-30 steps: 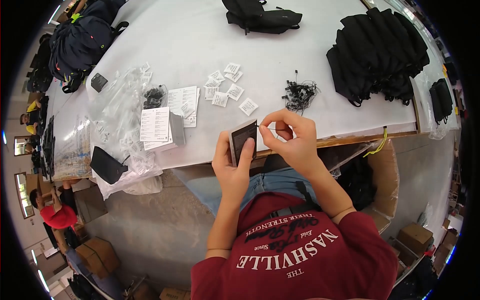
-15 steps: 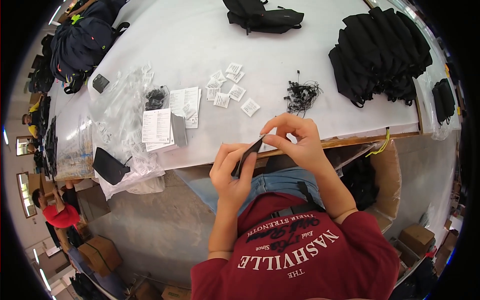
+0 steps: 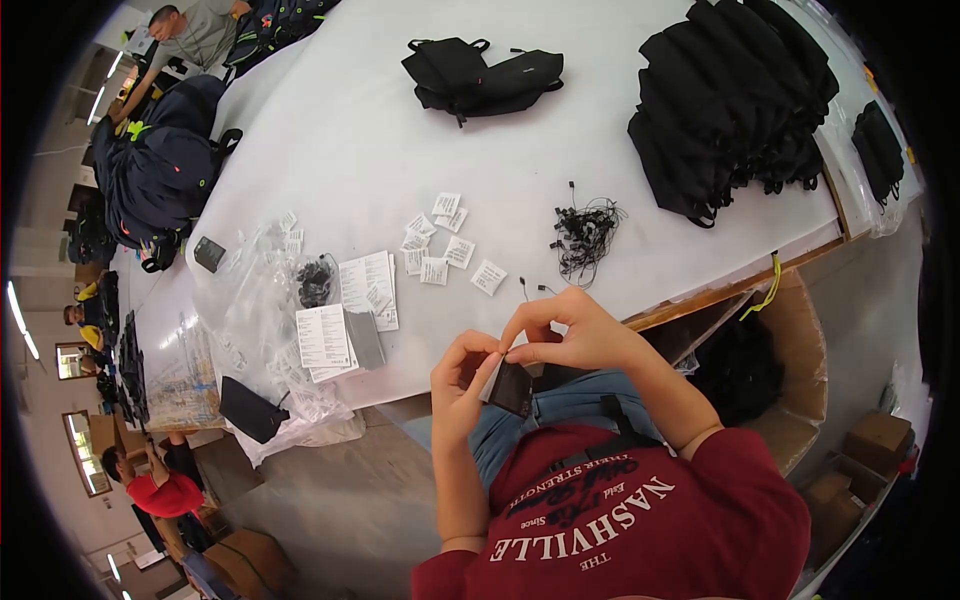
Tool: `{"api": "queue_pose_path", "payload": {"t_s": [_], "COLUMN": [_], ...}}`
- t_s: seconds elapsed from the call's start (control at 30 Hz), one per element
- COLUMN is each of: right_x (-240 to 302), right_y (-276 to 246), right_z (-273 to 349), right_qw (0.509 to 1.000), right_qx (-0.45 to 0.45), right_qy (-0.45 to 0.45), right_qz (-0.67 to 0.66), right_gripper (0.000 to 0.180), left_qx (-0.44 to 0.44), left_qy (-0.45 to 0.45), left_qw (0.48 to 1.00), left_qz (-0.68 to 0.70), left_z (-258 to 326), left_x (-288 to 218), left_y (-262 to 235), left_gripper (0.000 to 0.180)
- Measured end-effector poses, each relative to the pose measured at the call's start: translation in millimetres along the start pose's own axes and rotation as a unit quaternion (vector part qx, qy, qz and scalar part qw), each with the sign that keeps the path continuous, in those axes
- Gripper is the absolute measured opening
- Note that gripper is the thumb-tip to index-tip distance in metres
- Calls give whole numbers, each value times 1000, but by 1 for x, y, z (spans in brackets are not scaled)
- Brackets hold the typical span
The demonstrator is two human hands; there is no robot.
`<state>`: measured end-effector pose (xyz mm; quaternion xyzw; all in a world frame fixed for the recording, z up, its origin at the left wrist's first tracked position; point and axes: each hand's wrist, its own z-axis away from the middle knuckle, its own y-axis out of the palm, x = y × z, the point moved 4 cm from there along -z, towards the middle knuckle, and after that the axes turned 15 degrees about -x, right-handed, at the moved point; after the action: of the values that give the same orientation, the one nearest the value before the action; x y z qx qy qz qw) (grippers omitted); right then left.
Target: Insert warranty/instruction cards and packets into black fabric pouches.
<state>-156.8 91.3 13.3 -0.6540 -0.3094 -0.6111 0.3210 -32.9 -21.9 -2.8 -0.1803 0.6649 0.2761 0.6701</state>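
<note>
Left hand: thumb and fingers pinching a dark card by its upper end. Right hand: fingertips closed on the same end. Card: hangs beneath both sets of fingertips, just outside the table's near edge. Black cords: tangled, beyond right hand. White labels: left of these. Black bags: heaped by the right edge.

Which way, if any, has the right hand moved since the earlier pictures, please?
Yes: the right hand moved toward the maroon shirt, away from the cord tangle.
</note>
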Motion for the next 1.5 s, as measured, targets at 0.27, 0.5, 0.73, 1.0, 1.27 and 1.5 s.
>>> {"api": "queue_pose_path", "payload": {"t_s": [0.27, 0.5, 0.73, 1.0, 1.27, 1.5], "right_x": [-34, -142, -149, -146, -147, -141], "right_y": [-18, -47, -39, -36, -38, -44], "right_z": [-12, 5, -7, -13, -6, -4], "right_qw": [955, 812, 828, 819, 837, 873], "right_qx": [63, 66, 127, 145, 164, 145], "right_qy": [183, 269, 309, 332, 321, 297], "right_qz": [-225, -514, -450, -445, -411, -358], "right_gripper": [15, 16, 14, 18, 16, 16], "left_qx": [-35, -22, -220, -235, -167, -22], "left_qy": [41, -68, -175, -1, 14, 523], "left_qw": [998, 997, 955, 971, 983, 748], "left_qz": [15, -36, -89, -40, -77, -408], "left_z": [-44, -178, -360, -378, -295, -157], "left_x": [-4, 44, 52, 82, 7, -46], "left_y": [30, 63, 86, 72, 14, -20], "left_gripper": [3, 21, 113, 77, 44, 28]}}
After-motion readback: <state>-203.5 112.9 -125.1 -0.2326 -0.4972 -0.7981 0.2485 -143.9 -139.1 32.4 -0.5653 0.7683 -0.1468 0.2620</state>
